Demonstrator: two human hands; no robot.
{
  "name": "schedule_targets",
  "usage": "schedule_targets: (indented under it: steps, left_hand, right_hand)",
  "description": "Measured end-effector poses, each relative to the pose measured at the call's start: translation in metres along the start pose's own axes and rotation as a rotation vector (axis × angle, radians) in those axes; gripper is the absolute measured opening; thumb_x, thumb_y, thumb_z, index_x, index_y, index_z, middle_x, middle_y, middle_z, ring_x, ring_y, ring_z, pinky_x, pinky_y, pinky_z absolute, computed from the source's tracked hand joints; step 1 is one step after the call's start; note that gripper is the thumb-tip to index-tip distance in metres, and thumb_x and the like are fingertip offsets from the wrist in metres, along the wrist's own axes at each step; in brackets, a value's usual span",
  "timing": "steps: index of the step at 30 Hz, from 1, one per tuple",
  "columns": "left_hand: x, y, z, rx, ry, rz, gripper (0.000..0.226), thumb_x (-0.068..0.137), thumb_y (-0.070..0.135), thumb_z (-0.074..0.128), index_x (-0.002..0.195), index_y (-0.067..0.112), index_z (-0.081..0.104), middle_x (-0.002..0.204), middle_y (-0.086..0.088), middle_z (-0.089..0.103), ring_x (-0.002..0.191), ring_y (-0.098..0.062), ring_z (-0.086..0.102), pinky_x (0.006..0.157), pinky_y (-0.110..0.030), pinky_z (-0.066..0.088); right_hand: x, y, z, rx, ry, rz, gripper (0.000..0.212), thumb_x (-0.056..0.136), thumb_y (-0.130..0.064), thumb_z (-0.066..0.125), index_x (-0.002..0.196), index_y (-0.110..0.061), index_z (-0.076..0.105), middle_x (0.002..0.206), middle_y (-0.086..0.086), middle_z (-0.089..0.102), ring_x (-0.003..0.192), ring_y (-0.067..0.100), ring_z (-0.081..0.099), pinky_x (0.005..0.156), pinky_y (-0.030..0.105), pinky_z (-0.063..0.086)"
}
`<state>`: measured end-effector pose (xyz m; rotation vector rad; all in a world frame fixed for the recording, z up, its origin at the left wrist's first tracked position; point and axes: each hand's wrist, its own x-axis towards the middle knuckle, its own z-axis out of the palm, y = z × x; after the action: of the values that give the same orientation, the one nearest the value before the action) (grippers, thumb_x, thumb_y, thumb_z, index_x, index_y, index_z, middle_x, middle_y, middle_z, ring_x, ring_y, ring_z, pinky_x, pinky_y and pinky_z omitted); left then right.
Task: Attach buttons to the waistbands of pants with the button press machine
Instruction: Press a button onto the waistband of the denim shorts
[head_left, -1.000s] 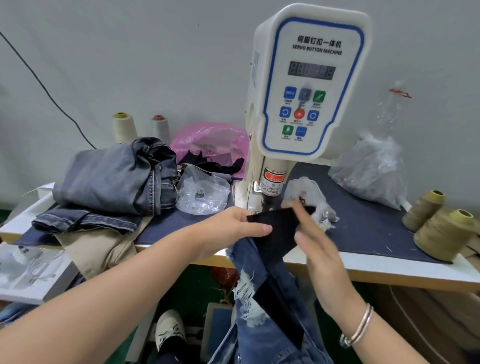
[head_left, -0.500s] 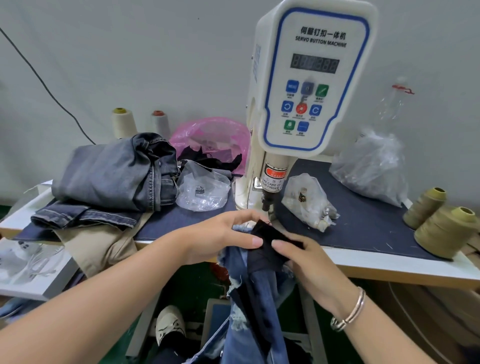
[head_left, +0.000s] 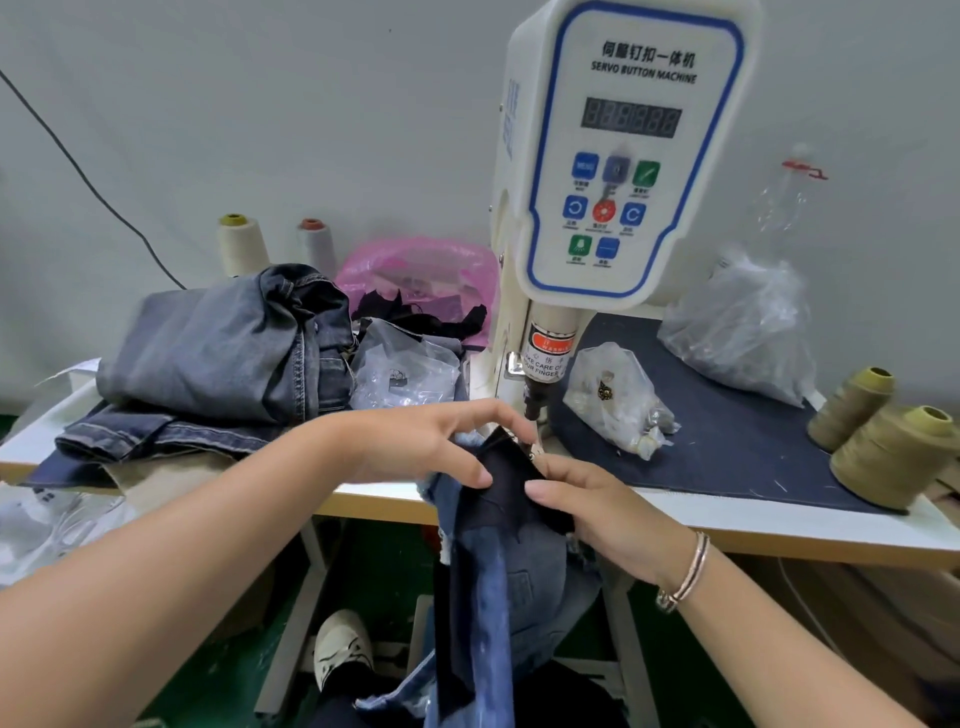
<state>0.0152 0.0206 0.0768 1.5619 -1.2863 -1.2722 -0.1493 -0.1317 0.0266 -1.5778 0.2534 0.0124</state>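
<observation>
2 hands on the pants (head_left: 483, 561): I see the left hand (head_left: 421, 447) pinching the dark waistband, the right hand (head_left: 597, 514) gripping it from the other side. Just beyond the fingertips, the button press machine (head_left: 618, 156) punch tip. Folded jeans (head_left: 223, 348) lie farther left.

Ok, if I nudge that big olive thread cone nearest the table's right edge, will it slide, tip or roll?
The olive thread cone stands upright on its wide base, so it would probably slide rather than tip. It sits partly on the dark cloth mat, which may add drag. If knocked over, its tapered shape would likely roll in a curve, and the table edge is close.
</observation>
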Motion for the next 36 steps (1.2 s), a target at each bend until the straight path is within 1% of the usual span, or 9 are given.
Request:
schedule_targets:
  steps: [4,7,9,15,17,20,26,30,36]
  left_hand:
    - [0.003,-0.006,-0.009,0.157,0.017,-0.137,0.046,0.087,0.012,0.062,0.115,0.045,0.048,0.085,0.020,0.066,0.070,-0.001,0.060,0.071,-0.017,0.046]
    - [0.010,-0.017,-0.004,0.108,0.148,-0.218,0.033,0.071,0.061,0.069,0.098,0.042,0.063,0.086,0.031,0.062,0.080,0.011,0.056,0.077,-0.021,0.040]
    - [0.015,-0.025,-0.001,0.173,0.236,-0.244,0.059,0.060,0.083,0.063,0.075,0.026,0.062,0.073,0.019,0.058,0.068,0.001,0.053,0.070,-0.019,0.038]
    - [0.017,-0.033,0.004,0.053,0.266,-0.096,0.049,0.092,0.041,0.060,0.092,-0.007,0.054,0.080,-0.008,0.045,0.071,-0.019,0.041,0.060,-0.022,0.035]
    - [0.020,-0.035,0.005,0.013,0.251,-0.078,0.034,0.094,0.037,0.059,0.095,0.003,0.059,0.090,-0.010,0.049,0.083,-0.023,0.043,0.076,-0.034,0.040]
    - [0.025,-0.039,0.002,-0.025,0.258,-0.069,0.023,0.096,0.027,0.058,0.109,0.009,0.065,0.108,-0.023,0.066,0.089,-0.026,0.057,0.076,-0.036,0.045]
    - [0.040,-0.056,-0.009,-0.117,0.336,-0.078,0.021,0.098,0.025,0.055,0.113,0.016,0.066,0.109,-0.003,0.073,0.104,-0.022,0.067,0.096,-0.038,0.048]
    - [0.046,-0.068,-0.012,-0.224,0.428,-0.061,0.016,0.098,0.023,0.054,0.086,0.015,0.061,0.071,0.012,0.070,0.061,0.002,0.062,0.055,-0.010,0.043]
    - [0.054,-0.085,-0.013,-0.407,0.466,-0.049,0.014,0.094,0.023,0.058,0.095,0.015,0.070,0.097,-0.007,0.075,0.085,-0.016,0.072,0.064,-0.021,0.053]
  right_hand:
    - [0.006,-0.001,-0.003,-0.293,0.196,-0.146,0.024,0.084,-0.015,0.070,0.072,-0.018,0.050,0.067,-0.009,0.050,0.068,0.006,0.044,0.068,0.019,0.037]
    - [0.009,0.001,-0.003,-0.399,0.200,-0.191,0.025,0.082,-0.014,0.072,0.077,-0.025,0.050,0.058,-0.017,0.043,0.058,0.000,0.037,0.059,0.012,0.033]
    - [0.011,0.001,-0.003,-0.394,0.171,-0.181,0.023,0.082,-0.014,0.072,0.084,-0.025,0.051,0.061,-0.011,0.048,0.060,0.004,0.041,0.064,0.018,0.037]
    - [0.014,0.005,-0.022,-0.409,0.104,-0.028,0.017,0.088,-0.018,0.066,0.098,-0.005,0.066,0.099,0.019,0.069,0.088,0.017,0.061,0.089,0.040,0.047]
    - [0.014,0.008,-0.030,-0.458,0.067,0.019,0.032,0.089,-0.025,0.065,0.082,0.005,0.062,0.076,0.014,0.060,0.074,0.016,0.049,0.071,0.032,0.040]
    - [0.015,0.006,-0.039,-0.427,0.186,-0.035,0.030,0.088,-0.030,0.064,0.060,-0.021,0.058,0.058,-0.010,0.044,0.058,0.003,0.038,0.057,0.012,0.031]
    - [0.040,0.021,-0.036,-0.166,0.355,-0.164,0.016,0.090,-0.019,0.062,0.075,-0.020,0.065,0.068,-0.016,0.060,0.070,-0.004,0.053,0.067,0.008,0.042]
    - [0.058,0.030,-0.035,0.022,0.448,-0.218,0.016,0.090,-0.009,0.061,0.081,-0.022,0.065,0.076,-0.013,0.067,0.076,-0.001,0.059,0.071,0.012,0.047]
    - [0.068,0.043,-0.035,0.126,0.487,-0.265,0.017,0.091,-0.007,0.058,0.082,-0.022,0.055,0.075,-0.010,0.062,0.075,0.004,0.056,0.071,0.018,0.047]
